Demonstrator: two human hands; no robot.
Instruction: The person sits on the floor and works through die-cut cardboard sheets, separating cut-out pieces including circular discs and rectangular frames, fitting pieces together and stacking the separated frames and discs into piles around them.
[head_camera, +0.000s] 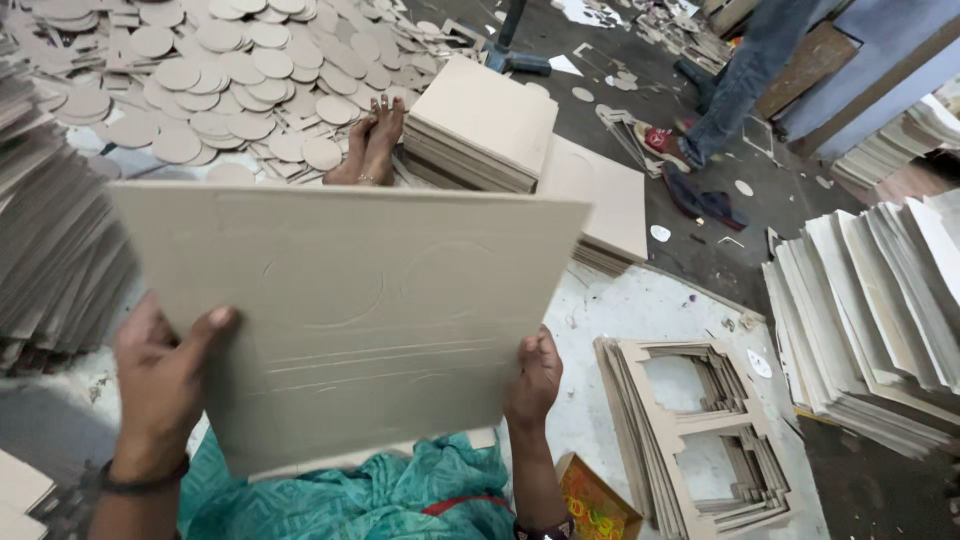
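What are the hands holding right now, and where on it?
Both hold one die-cut cardboard sheet: the left hand grips its left edge, thumb on the face; the right hand grips its lower right edge.

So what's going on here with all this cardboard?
A seated person holds up a grey cardboard sheet scored with circles, left hand and right hand gripping its lower edges. Cut discs lie heaped on the floor ahead, punched-out frames stacked at the right. Another person stands further off.
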